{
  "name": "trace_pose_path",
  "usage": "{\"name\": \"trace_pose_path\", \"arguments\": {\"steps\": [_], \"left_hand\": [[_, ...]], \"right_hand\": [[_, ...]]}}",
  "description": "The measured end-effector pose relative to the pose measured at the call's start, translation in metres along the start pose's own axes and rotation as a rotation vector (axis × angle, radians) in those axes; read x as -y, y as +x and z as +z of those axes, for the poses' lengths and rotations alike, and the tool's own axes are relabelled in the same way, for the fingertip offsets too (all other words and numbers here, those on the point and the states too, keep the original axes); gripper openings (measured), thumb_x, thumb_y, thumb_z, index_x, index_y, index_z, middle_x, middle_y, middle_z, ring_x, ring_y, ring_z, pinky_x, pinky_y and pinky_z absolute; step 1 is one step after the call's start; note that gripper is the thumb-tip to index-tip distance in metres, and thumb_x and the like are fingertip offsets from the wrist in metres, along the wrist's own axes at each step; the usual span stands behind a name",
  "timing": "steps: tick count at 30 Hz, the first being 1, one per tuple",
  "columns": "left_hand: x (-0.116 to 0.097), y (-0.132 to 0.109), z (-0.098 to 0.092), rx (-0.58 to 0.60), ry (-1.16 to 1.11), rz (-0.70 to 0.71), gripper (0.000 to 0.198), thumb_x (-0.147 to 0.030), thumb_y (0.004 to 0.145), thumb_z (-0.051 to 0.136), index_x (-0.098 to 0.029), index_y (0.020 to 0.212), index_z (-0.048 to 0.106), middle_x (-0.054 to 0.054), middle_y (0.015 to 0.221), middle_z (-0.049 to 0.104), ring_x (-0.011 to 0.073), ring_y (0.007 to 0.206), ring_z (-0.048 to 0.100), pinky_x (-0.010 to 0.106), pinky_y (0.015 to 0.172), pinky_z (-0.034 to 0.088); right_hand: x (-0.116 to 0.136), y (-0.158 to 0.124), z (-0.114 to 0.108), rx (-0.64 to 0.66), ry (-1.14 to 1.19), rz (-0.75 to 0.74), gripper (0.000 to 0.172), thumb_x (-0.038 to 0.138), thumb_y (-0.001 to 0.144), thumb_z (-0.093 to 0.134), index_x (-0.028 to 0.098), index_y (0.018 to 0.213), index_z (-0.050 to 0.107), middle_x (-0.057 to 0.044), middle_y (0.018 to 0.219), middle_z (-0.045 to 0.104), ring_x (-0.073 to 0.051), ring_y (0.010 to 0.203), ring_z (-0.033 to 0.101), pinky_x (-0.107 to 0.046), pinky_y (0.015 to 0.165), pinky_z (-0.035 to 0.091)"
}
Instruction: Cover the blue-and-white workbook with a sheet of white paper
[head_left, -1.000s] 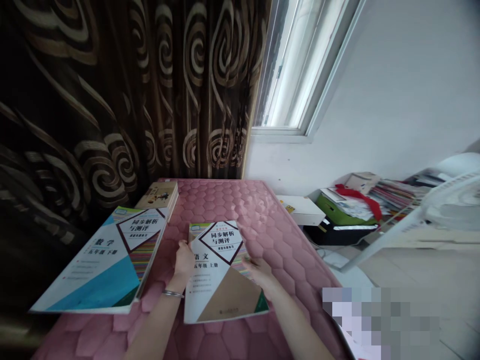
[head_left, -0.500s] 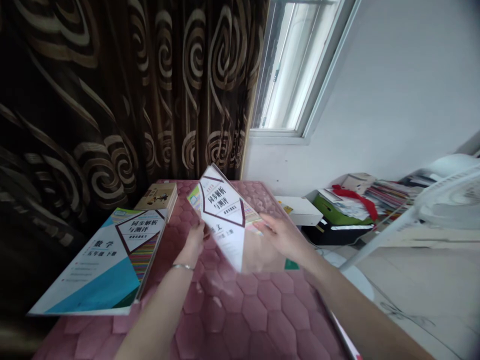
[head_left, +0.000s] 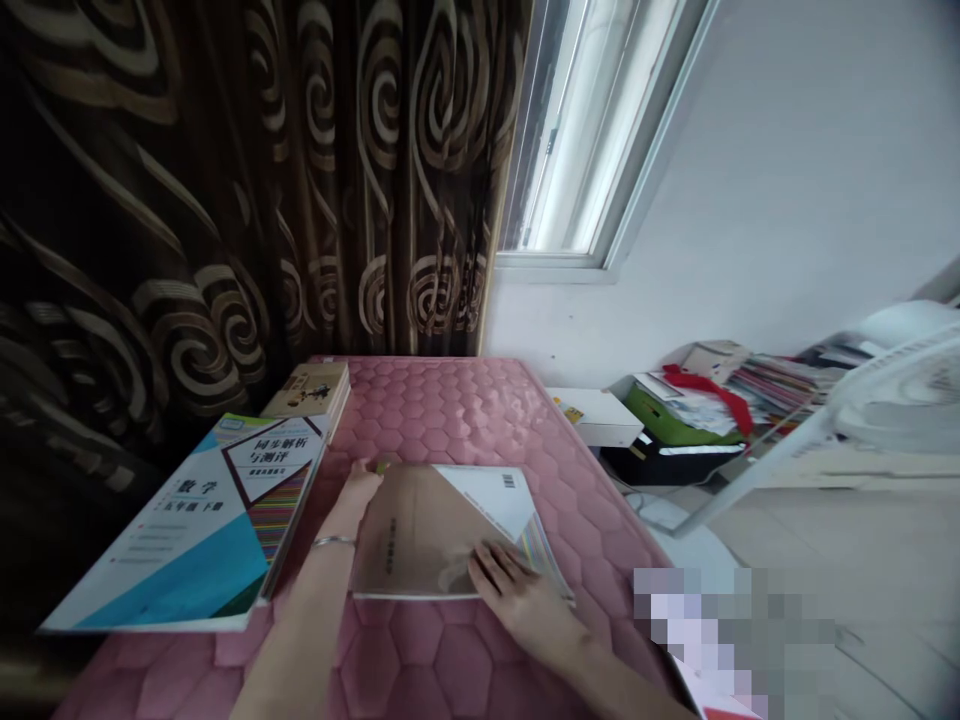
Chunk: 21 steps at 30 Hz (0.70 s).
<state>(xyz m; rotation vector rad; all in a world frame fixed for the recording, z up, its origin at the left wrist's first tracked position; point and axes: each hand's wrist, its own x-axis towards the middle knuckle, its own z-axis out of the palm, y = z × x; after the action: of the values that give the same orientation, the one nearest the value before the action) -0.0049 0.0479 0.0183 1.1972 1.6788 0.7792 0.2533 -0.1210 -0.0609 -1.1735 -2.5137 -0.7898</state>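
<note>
A thin workbook (head_left: 442, 525) lies back cover up, brown and white, on the pink quilted mat (head_left: 465, 410). My left hand (head_left: 358, 492) grips its far left edge, a bracelet on that wrist. My right hand (head_left: 517, 598) presses flat on its near right corner, fingers spread. To the left a larger blue-and-white workbook (head_left: 187, 525) lies face up on a stack, overhanging the mat's left edge.
A small stack of books (head_left: 311, 390) sits at the mat's back left, against a dark swirl-patterned curtain (head_left: 225, 180). Right of the mat are a white box (head_left: 596, 415), a green box with papers (head_left: 690, 415) and a white fan (head_left: 892, 400).
The workbook was lifted off the mat, turned over in both hands, and now lies back cover up where it lay face up before.
</note>
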Motion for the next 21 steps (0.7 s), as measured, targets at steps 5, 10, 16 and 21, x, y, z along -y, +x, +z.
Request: {"name": "trace_pose_path", "arguments": {"steps": [5,10,16,21], "left_hand": [[0.009,-0.021,0.021,-0.228,0.479,0.233,0.059,-0.009,0.078,0.054,-0.008,0.135,0.044,0.025,0.141,0.041,0.0338,0.128,0.045,0.046,0.1,0.039],[0.032,-0.034,0.051,-0.053,1.011,0.731,0.048,-0.033,0.093,0.039,-0.023,0.139,0.045,0.008,0.154,0.031,0.0265,0.14,0.028,0.052,0.114,0.02],[0.049,-0.033,0.061,-0.075,1.053,0.787,0.057,-0.045,0.095,0.03,-0.021,0.146,0.034,0.011,0.155,0.026,0.0252,0.143,0.024,0.051,0.116,0.014],[0.041,-0.028,0.044,-0.052,1.093,0.743,0.063,-0.049,0.093,0.033,-0.017,0.147,0.03,0.012,0.154,0.026,0.0264,0.142,0.026,0.048,0.116,0.019]], "right_hand": [[0.005,-0.005,0.001,0.002,0.1,0.04,0.04,0.022,0.085,0.06,0.015,0.124,0.058,-0.013,0.126,0.063,-0.026,0.113,0.061,-0.036,0.092,0.052],[-0.004,-0.008,-0.014,0.158,0.317,0.077,0.051,0.033,0.087,0.06,0.02,0.136,0.05,-0.008,0.14,0.051,-0.025,0.127,0.049,-0.039,0.104,0.045],[-0.012,-0.012,-0.029,0.282,0.534,0.13,0.048,0.024,0.094,0.047,0.026,0.142,0.04,-0.003,0.146,0.043,-0.021,0.135,0.039,-0.041,0.111,0.038],[-0.015,-0.015,-0.041,0.376,0.663,0.235,0.043,0.023,0.096,0.041,0.025,0.139,0.045,-0.003,0.144,0.045,-0.02,0.135,0.038,-0.041,0.112,0.036]]}}
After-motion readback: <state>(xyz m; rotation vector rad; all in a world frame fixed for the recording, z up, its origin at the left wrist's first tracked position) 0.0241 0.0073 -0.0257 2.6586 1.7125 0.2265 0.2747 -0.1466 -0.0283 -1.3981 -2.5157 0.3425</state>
